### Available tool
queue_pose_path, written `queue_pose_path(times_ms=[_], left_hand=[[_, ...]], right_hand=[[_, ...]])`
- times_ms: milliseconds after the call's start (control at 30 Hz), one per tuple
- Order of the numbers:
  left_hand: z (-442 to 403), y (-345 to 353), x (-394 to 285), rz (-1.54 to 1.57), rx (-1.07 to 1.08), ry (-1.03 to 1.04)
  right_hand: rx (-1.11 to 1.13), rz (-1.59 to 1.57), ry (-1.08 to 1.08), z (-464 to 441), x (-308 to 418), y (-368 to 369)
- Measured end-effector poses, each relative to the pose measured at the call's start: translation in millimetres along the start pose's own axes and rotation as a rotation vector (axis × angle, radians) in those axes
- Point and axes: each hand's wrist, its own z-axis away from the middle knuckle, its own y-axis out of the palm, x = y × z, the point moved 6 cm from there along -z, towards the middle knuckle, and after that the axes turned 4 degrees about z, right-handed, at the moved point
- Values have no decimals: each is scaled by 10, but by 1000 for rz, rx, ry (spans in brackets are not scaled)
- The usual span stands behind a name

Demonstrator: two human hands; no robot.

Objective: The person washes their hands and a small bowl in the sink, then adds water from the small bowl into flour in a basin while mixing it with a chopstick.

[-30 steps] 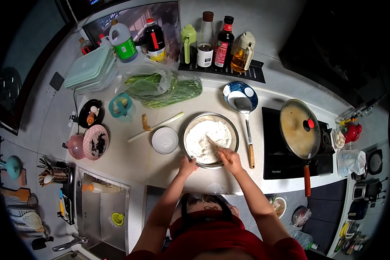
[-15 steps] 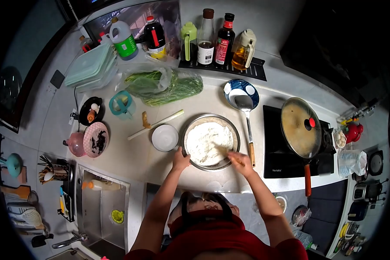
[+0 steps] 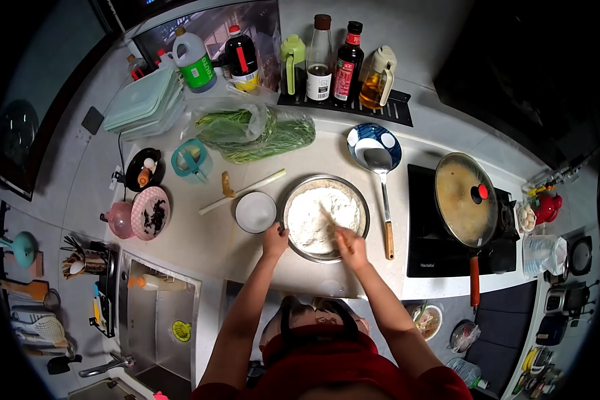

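"How do your fingers stand?"

"My left hand (image 3: 275,241) is curled small, its fingers closed on the near-left rim of the steel mixing bowl (image 3: 365,212), which sits on the desk (image 3: 303,275) right in front of me. My right hand (image 3: 352,249) pinches a thin wooden stick (image 3: 330,221). It's blurred, so I can't tell whether it is one chopstick or a pair. It slants down into the white flour (image 3: 308,215) in the bowl."

"Any different from half a second ago?"

"Yes. My right hand was out past the near-right rim; now it has come inward, and the stick shows over the middle of the flour. My left hand has stayed at the rim."

"What crowds you?"

"A white bowl (image 3: 255,212) just beside on the left, and on the right a spatula (image 3: 386,207), wooden handle toward me, its blade in a blue-patterned bowl (image 3: 353,152). Past the white bowl lie a pale leek stalk (image 3: 250,189) and, right by it, a knob of ginger (image 3: 227,185)."

"And farther off?"

"A lidded pan (image 3: 459,210) on the black cooktop (image 3: 433,263) to the right, bagged green chives (image 3: 280,138) behind the leek, then a red-labelled bottle (image 3: 346,72) on the slotted rack (image 3: 399,110) by the wall."
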Motion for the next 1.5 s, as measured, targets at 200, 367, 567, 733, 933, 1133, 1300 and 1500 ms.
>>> queue_pose_path(times_ms=[200,367,567,733,933,1133,1300,1500], left_hand=[[-62,17,172,-101,-56,111],[275,36,-61,-103,-86,31],[269,97,35,115,-18,-105],[205,113,124,84,-57,-86],[233,30,-8,50,-58,-57],[174,-5,469,425,-51,-249],[110,-293,1069,881,-203,-477],[-16,-557,572,973,-90,-381]], right_hand=[[85,-92,78,157,108,-420],[395,-161,3,469,274,-350],[181,-108,134,253,-610,-869],[225,-84,64,126,-245,-774],[288,-249,-173,298,62,-38],[-11,-106,123,142,-294,-551],[-116,-178,265,279,-52,-487],[-108,-463,494,496,-19,-225]])
